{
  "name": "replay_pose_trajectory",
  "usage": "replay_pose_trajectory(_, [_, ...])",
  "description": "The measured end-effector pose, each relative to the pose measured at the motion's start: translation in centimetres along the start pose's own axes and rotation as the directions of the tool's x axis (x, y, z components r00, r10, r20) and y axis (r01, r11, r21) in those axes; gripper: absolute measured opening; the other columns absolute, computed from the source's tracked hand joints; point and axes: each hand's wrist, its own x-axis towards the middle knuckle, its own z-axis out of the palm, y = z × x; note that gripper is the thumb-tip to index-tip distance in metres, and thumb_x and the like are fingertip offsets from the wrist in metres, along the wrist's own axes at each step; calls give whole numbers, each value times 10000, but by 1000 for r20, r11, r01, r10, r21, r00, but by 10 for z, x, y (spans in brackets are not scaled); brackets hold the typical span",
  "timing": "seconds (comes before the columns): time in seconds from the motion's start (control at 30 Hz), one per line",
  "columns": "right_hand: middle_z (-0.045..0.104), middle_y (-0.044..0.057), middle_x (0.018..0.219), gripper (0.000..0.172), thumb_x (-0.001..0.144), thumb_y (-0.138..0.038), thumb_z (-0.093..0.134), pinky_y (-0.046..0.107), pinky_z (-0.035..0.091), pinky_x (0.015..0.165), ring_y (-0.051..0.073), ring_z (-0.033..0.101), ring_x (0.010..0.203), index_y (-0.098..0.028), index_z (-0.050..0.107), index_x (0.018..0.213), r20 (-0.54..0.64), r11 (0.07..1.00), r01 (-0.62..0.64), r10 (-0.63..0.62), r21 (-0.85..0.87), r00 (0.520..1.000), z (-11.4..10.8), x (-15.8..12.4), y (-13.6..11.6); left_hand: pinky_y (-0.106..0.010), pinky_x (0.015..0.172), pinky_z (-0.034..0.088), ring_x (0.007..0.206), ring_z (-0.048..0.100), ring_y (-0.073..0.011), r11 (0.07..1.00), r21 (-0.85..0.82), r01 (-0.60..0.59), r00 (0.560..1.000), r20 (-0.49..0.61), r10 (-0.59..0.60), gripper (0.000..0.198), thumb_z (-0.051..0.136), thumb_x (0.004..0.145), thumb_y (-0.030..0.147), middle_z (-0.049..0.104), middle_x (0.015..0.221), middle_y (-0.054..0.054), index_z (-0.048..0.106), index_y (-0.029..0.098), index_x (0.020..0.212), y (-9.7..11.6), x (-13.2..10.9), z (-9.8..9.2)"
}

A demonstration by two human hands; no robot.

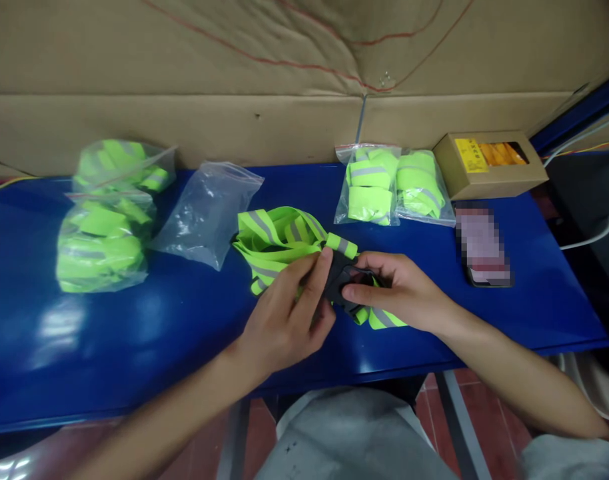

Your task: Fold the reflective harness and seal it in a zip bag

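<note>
A black plastic buckle (340, 277) is pinched between my two hands above the front half of the blue table. My left hand (290, 313) grips its left side, fingers closed. From the right, my right hand (402, 290) closes thumb and fingers on the other side of the buckle. Joined to it is a neon-green reflective strap (279, 233) with grey stripes, heaped in loops behind my left hand. A shorter length of the strap shows below my right hand. My fingers hide part of the buckle, so whether it is fastened I cannot tell.
An empty clear zip bag (209, 210) lies left of the strap. Bagged green straps sit at the far left (102, 243) and back right (369, 183). A cardboard box (489, 163) and a phone (483, 247) are at the right of the blue table (184, 347).
</note>
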Motion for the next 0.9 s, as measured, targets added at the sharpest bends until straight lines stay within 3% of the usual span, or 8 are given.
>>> replay_pose_trajectory(0.27, [626, -24, 786, 429, 728, -490, 943, 255, 437, 659, 120, 539, 722, -178, 668, 836, 24, 999, 36, -35, -23, 999, -7, 1, 0, -436, 996, 600, 1202, 658, -323, 997, -75, 5, 998, 62, -1, 790, 740, 921, 188, 627, 1338, -223, 423, 116, 1641, -7, 1, 1])
replay_pose_trajectory(0.47, [577, -36, 745, 414, 771, -503, 915, 263, 422, 657, 117, 501, 694, -184, 652, 799, 38, 993, 65, -62, -98, 997, -7, 0, -2, -425, 1016, 581, 1192, 651, -312, 995, -98, -10, 997, 69, 17, 739, 753, 973, 276, 630, 1306, -215, 432, 94, 1613, -12, 2, -2])
replay_pose_trajectory(0.67, [621, -9, 797, 397, 855, -533, 840, 279, 442, 693, 139, 547, 746, -180, 666, 811, 108, 975, 125, -106, -182, 988, -8, -1, -1, -383, 878, 591, 1013, 664, -259, 985, -29, -170, 973, 153, 173, 450, 583, 1085, 298, 640, 1098, -132, 544, 131, 1501, -26, 7, -8])
replay_pose_trajectory(0.8, [641, -3, 820, 419, 927, -589, 754, 274, 445, 692, 141, 559, 760, -176, 709, 868, 111, 959, 159, -136, -237, 984, -11, -1, 1, -402, 858, 597, 975, 665, -263, 969, -60, -239, 942, 229, 246, 545, 580, 1077, 492, 626, 1026, -107, 549, 152, 1502, -34, 11, -12])
replay_pose_trajectory(0.9, [706, 23, 867, 518, 996, -672, 617, 288, 494, 746, 167, 621, 820, -183, 772, 926, 92, 964, 141, -123, -226, 988, -13, -2, 3, -361, 772, 583, 825, 647, -222, 970, -97, -225, 928, 282, 243, 514, 561, 1090, 476, 593, 904, -48, 550, 177, 1508, -35, 12, -14])
